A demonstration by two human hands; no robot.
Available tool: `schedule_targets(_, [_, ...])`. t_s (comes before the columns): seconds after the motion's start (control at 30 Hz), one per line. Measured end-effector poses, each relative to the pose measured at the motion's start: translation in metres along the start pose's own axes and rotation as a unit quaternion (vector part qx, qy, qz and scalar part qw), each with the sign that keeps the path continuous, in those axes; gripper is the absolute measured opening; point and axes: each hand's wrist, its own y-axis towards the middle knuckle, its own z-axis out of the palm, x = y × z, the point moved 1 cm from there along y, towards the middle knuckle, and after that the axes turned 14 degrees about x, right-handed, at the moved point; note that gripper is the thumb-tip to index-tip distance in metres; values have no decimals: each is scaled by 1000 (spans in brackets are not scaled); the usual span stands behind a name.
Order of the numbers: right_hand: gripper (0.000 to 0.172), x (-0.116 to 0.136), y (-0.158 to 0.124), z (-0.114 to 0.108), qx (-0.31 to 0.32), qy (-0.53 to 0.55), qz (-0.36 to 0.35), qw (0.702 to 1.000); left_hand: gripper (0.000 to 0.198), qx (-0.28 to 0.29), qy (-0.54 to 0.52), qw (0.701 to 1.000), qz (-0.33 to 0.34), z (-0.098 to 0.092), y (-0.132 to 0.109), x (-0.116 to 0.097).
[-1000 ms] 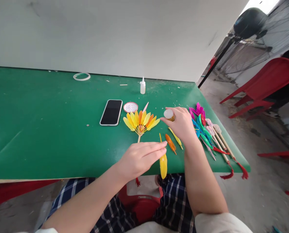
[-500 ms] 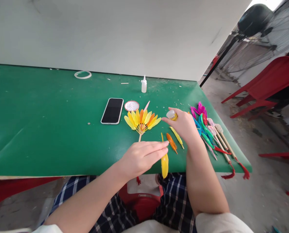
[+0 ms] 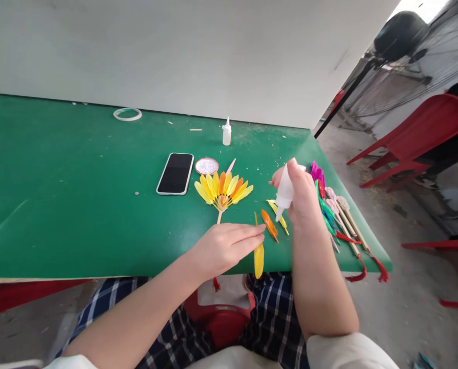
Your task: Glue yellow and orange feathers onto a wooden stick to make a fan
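Observation:
My left hand [image 3: 229,246] is closed near the table's front edge, its fingers across a yellow feather [image 3: 258,262] whose quill shows above them. My right hand [image 3: 300,195] grips a white glue bottle [image 3: 285,190], its nozzle tilted downward over the loose feathers. Below that nozzle lie an orange feather [image 3: 269,225] and another yellow feather [image 3: 281,219]. Left of them, a feather fan [image 3: 224,189] of yellow and orange feathers rests on the table; its handle runs down behind my left hand, and a red tassel hangs past the edge.
A phone [image 3: 175,174] and a round white disc with a red rim [image 3: 206,165] lie left of the fan. Farther back stand a second bottle [image 3: 226,132] and a tape ring [image 3: 127,114]. Coloured feathers [image 3: 324,207] and tasselled sticks [image 3: 350,220] lie at right. A red chair [image 3: 429,128] stands beyond.
My right hand has turned the glue bottle over, so its nozzle now points down, and has shifted slightly right. My left hand and the feather stay nearly the same.

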Motion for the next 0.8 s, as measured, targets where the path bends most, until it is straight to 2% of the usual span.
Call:
schedule_targets(0.1, [55,1,-2,6,-10,33,12,999,20,-26,-14,999,14,-3,1,-3])
schedule_targets(0.23, [60,5,-6,11,-60,65,-5,996,20,-62,-21,998,23,-9,4,-8])
schedule_targets(0.47, [58,9,-7,15,-107,118,-34,987,14,-65,-26,997,36,-16,7,-12])
schedule_targets(0.8, [59,4,-6,15,-78,82,-54,992,13,-62,-25,997,35,-16,7,-12])
